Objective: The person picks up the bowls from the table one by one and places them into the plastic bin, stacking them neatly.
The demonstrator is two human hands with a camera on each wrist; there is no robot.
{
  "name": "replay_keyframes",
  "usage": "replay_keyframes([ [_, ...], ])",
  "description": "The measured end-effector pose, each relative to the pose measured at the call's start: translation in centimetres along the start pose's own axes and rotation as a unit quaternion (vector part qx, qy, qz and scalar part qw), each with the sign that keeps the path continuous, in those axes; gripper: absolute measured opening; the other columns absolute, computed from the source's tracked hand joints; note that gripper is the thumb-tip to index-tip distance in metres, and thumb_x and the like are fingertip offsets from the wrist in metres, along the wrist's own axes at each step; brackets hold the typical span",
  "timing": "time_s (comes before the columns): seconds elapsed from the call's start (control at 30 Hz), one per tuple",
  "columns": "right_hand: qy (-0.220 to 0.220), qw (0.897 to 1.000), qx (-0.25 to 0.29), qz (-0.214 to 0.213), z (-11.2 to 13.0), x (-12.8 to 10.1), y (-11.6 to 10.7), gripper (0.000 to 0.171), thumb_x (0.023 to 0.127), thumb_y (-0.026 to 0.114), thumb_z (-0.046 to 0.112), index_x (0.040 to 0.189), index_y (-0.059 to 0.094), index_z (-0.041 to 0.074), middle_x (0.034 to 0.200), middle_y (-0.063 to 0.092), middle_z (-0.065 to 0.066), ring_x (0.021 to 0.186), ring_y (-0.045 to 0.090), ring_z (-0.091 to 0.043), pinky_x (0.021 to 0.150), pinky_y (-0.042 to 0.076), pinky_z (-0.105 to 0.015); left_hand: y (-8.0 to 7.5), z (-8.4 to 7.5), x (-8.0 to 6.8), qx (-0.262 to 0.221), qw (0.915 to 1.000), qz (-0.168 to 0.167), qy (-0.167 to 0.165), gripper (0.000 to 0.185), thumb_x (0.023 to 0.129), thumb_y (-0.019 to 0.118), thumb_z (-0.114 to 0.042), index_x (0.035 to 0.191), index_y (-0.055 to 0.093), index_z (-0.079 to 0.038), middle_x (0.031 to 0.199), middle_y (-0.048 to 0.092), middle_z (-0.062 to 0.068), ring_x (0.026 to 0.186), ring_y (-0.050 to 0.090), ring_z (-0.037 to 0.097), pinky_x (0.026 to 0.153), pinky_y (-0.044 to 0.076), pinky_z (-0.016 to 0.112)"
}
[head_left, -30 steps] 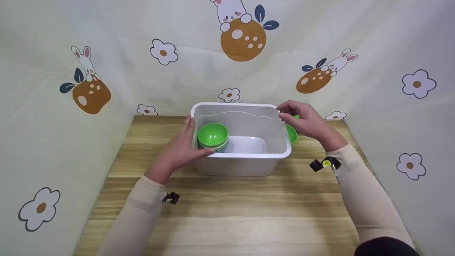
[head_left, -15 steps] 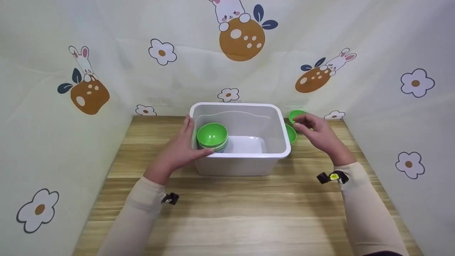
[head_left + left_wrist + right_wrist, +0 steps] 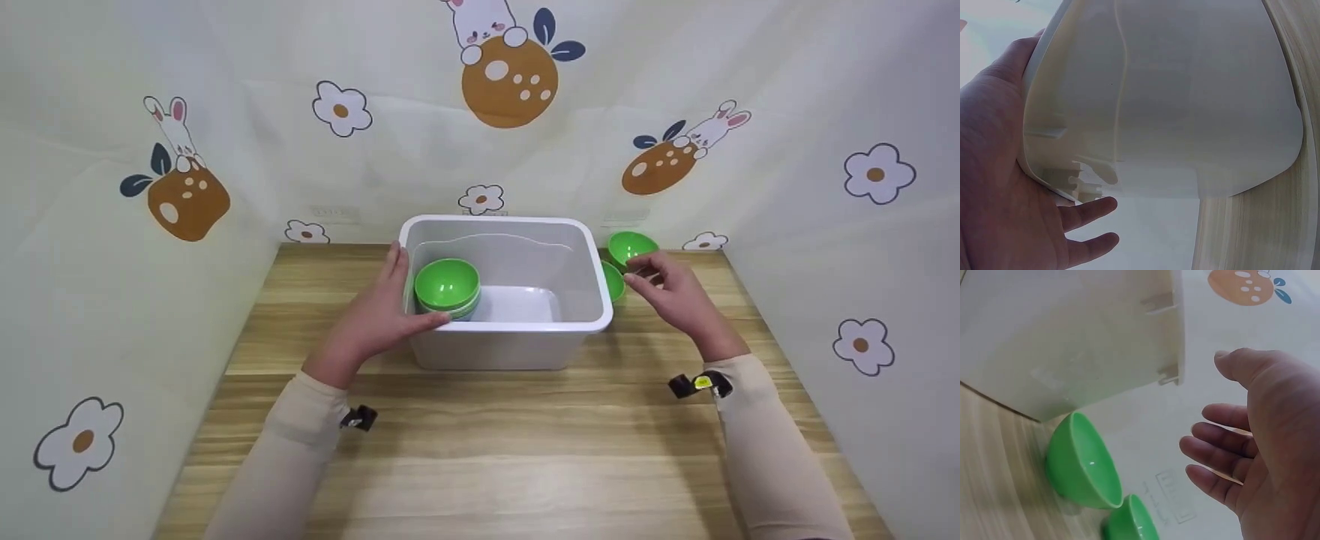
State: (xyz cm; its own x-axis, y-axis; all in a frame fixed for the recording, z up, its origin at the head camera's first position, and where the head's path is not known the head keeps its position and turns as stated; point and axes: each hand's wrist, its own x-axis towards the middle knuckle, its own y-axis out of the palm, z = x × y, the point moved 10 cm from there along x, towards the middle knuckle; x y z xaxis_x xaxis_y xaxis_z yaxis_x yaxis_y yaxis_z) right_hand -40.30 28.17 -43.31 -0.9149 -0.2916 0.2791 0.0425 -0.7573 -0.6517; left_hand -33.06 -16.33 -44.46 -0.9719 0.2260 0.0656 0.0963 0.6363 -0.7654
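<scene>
From the head view, a white plastic bin [image 3: 504, 300] stands on a wooden table [image 3: 480, 450], close to the back wall. The left hand [image 3: 373, 319] rests against the bin's left side, fingers straight along the wall and the thumb lying over the near rim. Inside the bin, at its left end, sits a stack of green bowls [image 3: 448, 289]. Outside the bin on its right stand two more green bowls: the nearer bowl [image 3: 613, 282] is partly hidden behind the bin's right wall, and the farther bowl [image 3: 631, 247] is just behind it, toward the wall. The right hand [image 3: 670, 291] hovers beside these two, fingers loosely spread and holding nothing, its fingertips just at the farther bowl; whether they touch it cannot be told here.

From the left wrist view, the left hand [image 3: 1010, 185] lies flat against the bin [image 3: 1174, 112], palm on the wall and fingers straight under the rim.

From the right wrist view, the right hand [image 3: 1264, 439] is empty, fingers relaxed and slightly bent, apart from both bowls. The nearer bowl [image 3: 1081, 464] stands just beside the bin [image 3: 1072, 332], and the farther bowl [image 3: 1131, 520] sits just beyond it
</scene>
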Motion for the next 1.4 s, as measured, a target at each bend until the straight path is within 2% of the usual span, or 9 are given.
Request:
replay_keyframes([
  [0.2,0.022,1.0,0.002,0.006,-1.8,-0.3,1.1,0.044,0.108,0.076,0.026,0.139,0.065,-0.003,0.127,0.072,-0.023,0.114,0.066,-0.028,0.088,0.052,-0.029,-0.1,0.0,0.0,0.001,1.0,0.0,-0.001,0.15,0.079,0.075,-0.091,0.177,0.004,-0.004,0.185,-0.009,0.013,0.165,0.021,0.049,0.126,0.032,0.068],
  [0.33,0.033,0.999,0.0,-0.005,-2.6,-0.5,1.6,0.049,0.106,0.077,0.025,0.142,0.062,-0.004,0.13,0.069,-0.027,0.117,0.065,-0.034,0.089,0.051,-0.033,-0.1,0.0,0.0,0.002,1.0,0.002,-0.003,0.15,0.078,0.075,-0.092,0.177,0.003,-0.005,0.185,-0.01,0.013,0.165,0.02,0.05,0.126,0.031,0.069],
  [0.63,0.031,0.999,-0.007,-0.042,-4.1,-0.6,2.8,0.063,0.099,0.084,0.015,0.146,0.052,-0.012,0.135,0.058,-0.032,0.122,0.059,-0.045,0.096,0.049,-0.057,-0.1,0.1,0.0,-0.003,1.0,0.001,-0.005,0.149,0.079,0.076,-0.09,0.178,0.003,-0.006,0.186,-0.01,0.012,0.163,0.024,0.051,0.124,0.035,0.07],
  [0.8,0.049,0.998,0.008,-0.037,-5.9,-0.5,4.1,0.068,0.099,0.083,0.015,0.152,0.048,-0.009,0.146,0.052,-0.033,0.13,0.055,-0.048,0.101,0.046,-0.053,0.1,0.2,0.0,-0.005,1.0,0.0,-0.005,0.149,0.079,0.076,-0.09,0.178,0.003,-0.006,0.186,-0.01,0.01,0.164,0.024,0.05,0.124,0.035,0.069],
  [0.97,0.067,0.997,0.025,-0.029,-7.1,-0.3,5.1,0.077,0.1,0.083,0.019,0.159,0.042,-0.008,0.155,0.046,-0.032,0.138,0.05,-0.05,0.11,0.045,-0.061,0.0,0.1,0.0,-0.006,1.0,0.0,-0.005,0.149,0.079,0.076,-0.09,0.178,0.004,-0.007,0.186,-0.01,0.011,0.164,0.023,0.05,0.125,0.034,0.07],
  [1.07,0.068,0.997,0.033,-0.029,-7.6,-0.1,5.5,0.08,0.099,0.084,0.021,0.16,0.04,-0.007,0.156,0.046,-0.031,0.139,0.05,-0.049,0.114,0.044,-0.064,-0.1,0.1,0.0,-0.004,1.0,-0.001,-0.005,0.149,0.078,0.076,-0.09,0.178,0.004,-0.006,0.186,-0.009,0.012,0.164,0.022,0.051,0.125,0.033,0.071],
  [1.4,0.08,0.994,0.068,-0.027,-9.2,0.3,6.9,0.093,0.092,0.092,0.023,0.162,0.036,-0.004,0.156,0.049,-0.028,0.142,0.051,-0.048,0.123,0.039,-0.061,0.0,0.3,-0.1,0.0,0.9999,0.003,-0.013,0.15,0.077,0.074,-0.093,0.178,0.002,-0.009,0.186,-0.012,0.008,0.166,0.017,0.048,0.126,0.03,0.07],
])
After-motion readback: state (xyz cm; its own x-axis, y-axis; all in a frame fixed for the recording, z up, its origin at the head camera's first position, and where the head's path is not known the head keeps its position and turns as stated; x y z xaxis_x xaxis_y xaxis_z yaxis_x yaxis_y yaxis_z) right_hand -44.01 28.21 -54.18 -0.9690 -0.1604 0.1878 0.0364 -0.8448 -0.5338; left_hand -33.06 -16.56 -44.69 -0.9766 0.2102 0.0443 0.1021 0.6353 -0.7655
